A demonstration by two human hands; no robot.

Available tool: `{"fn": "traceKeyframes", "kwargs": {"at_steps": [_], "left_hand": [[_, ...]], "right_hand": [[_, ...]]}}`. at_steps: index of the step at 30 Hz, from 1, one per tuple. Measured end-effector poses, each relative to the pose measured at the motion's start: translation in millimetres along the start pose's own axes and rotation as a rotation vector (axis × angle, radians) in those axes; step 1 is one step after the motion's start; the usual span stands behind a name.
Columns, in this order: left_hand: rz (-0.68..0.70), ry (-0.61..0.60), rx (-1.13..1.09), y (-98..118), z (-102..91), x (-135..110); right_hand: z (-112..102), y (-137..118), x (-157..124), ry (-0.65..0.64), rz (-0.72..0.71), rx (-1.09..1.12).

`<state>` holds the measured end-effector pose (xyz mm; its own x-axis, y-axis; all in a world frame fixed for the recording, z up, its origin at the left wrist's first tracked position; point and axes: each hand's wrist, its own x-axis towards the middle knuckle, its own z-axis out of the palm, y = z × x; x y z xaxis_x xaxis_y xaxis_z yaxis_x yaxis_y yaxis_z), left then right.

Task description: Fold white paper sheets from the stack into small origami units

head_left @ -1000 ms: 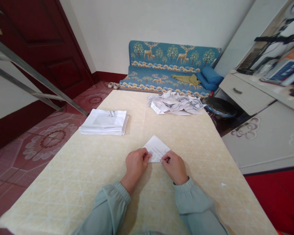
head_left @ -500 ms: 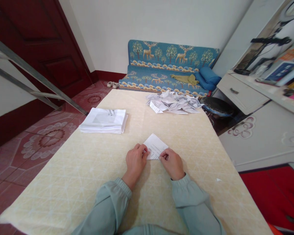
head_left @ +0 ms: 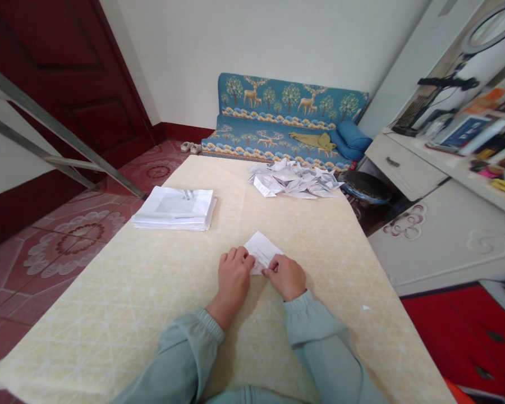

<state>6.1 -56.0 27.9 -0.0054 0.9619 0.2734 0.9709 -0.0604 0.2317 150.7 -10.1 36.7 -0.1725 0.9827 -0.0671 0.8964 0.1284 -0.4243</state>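
Observation:
A folded sheet of white printed paper [head_left: 261, 247] lies on the cloth-covered table, one corner pointing away from me. My left hand [head_left: 234, 278] is closed at its left side, thumb and fingers pressed on the edge. At the lower right edge, my right hand [head_left: 285, 276] pinches the same paper between thumb and forefinger. Parts of the paper's near edge are hidden under the fingers.
A stack of white sheets [head_left: 174, 207] lies at the table's left. Toward the far right edge is a heap of folded papers [head_left: 294, 179]. A tiny white scrap [head_left: 366, 307] rests right of my hands. Beyond stand a blue sofa [head_left: 269, 126] and a metal ladder [head_left: 71, 129].
My right hand has shifted slightly left along the near edge of the paper, closer to my left hand. The whole view has turned a little.

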Motion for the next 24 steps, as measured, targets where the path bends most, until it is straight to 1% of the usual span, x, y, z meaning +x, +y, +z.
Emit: {"fn": "traceKeyframes", "kwargs": {"at_steps": [3,5,8,10,11,12,15,17,19,22,24], "left_hand": [[0.119,-0.098,0.049,11,-3.3,-6],[0.122,-0.147,0.063,18,-4.0,-14],[0.101,-0.136,0.072,27,-1.4,-29],[0.104,-0.096,0.060,31,2.9,-38],[0.113,-0.072,0.053,32,5.3,-41],[0.113,-0.053,0.043,33,7.6,-44],[0.100,-0.031,0.005,33,12.1,-48],[0.087,-0.046,-0.011,33,12.3,-48],[0.075,-0.066,-0.025,32,10.8,-48],[0.078,-0.080,-0.050,30,7.0,-48],[0.085,-0.079,-0.075,28,4.0,-48]], "right_hand": [[1,0,-1,0.026,-0.009,-0.010],[1,2,-1,0.034,-0.023,0.015],[3,10,2,0.008,-0.045,0.104],[4,17,6,0.013,-0.042,0.191],[5,20,9,0.049,-0.034,0.229],[6,22,11,0.111,-0.029,0.252],[5,24,18,0.294,-0.030,0.221],[3,21,24,0.320,-0.036,0.168],[0,16,29,0.263,-0.041,0.126],[-6,11,36,0.104,-0.029,0.046],[-12,11,38,0.030,-0.012,-0.011]]}}
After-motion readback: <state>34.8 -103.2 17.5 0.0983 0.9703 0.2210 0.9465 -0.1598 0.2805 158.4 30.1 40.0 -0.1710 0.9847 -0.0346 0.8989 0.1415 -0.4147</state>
